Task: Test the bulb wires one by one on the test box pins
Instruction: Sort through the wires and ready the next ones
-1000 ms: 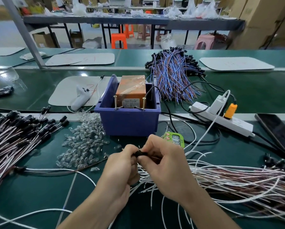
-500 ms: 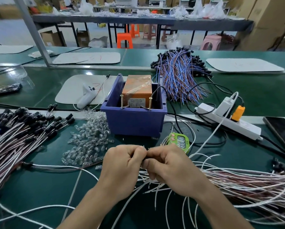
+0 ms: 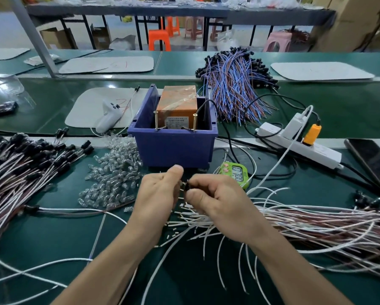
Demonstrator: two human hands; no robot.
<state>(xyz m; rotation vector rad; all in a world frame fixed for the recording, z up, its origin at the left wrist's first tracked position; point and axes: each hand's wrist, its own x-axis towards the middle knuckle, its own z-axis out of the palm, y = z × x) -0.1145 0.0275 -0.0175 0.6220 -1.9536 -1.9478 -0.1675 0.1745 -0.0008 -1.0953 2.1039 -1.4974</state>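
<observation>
**Two hands pinch one bulb wire in front of the blue box**

The left hand point(image 3: 160, 194) and the right hand point(image 3: 219, 201) are close together, with their fingers curled. Both pinch the little black end of one bulb wire point(image 3: 187, 186) between them, over the green table point(image 3: 52, 234).

Just behind the hands stands the test box point(image 3: 173, 148), a blue tub with an orange block point(image 3: 177, 104) inside. Two gold pins point(image 3: 156, 121) stick up at its front edge. The bulb wire is apart from them.

A pile of white and brown wires point(image 3: 316, 221) lies under the right hand and spreads to the right. A heap of clear bulbs point(image 3: 114, 172) lies left of the box. More wires with black ends point(image 3: 19, 168) lie far left. A green timer point(image 3: 235, 172) sits near the right hand. A white power strip point(image 3: 299, 144) and a dark phone point(image 3: 371, 161) lie farther right.
</observation>
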